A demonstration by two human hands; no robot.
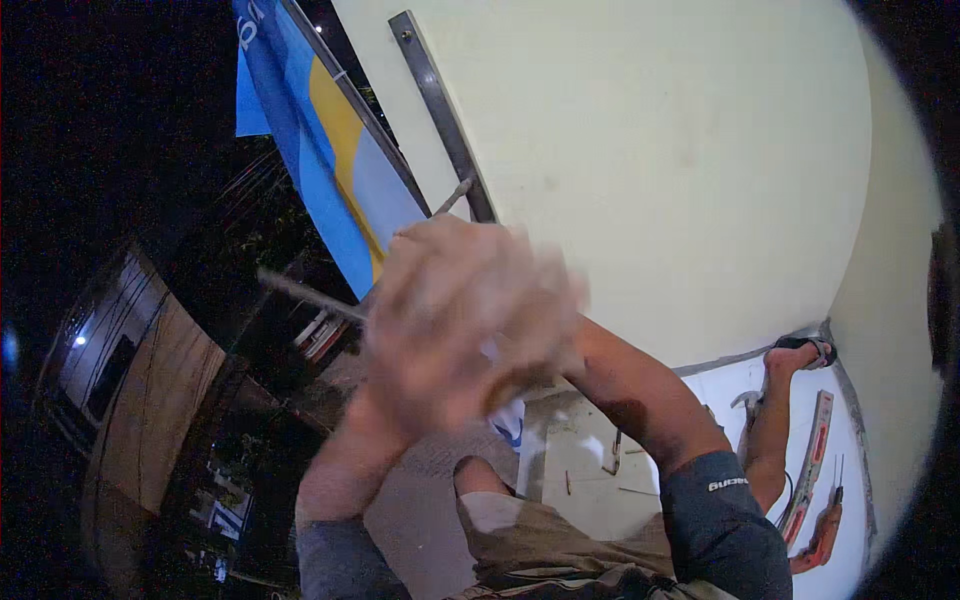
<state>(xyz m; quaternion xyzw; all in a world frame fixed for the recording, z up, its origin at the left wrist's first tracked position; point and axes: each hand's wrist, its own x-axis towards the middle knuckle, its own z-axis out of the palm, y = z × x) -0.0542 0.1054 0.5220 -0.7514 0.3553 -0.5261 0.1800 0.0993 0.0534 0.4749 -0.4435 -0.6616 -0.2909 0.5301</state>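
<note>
My left hand (400,360) and my right hand (530,320) are together in front of me, both blurred by motion and overlapping. Their fingers look closed round a tool of metal rod. One end of this metal rod (457,195) comes out above the hands, its tip at the lower part of a dark metal bar (438,100) on the cream wall. Another rod arm (310,292), smeared, sticks out left of the hands. Which hand grips which part of the tool is hidden. A bolt head (407,36) shows near the bar's upper end.
A blue and yellow banner (330,150) hangs left of the wall, before a dark street with wires. On the white ledge at right lie a claw hammer (748,402), a red-and-white spirit level (808,470) and an orange-handled tool (826,528). Small metal pieces (568,483) lie below my hands. A sandalled foot (805,352) rests beside the wall.
</note>
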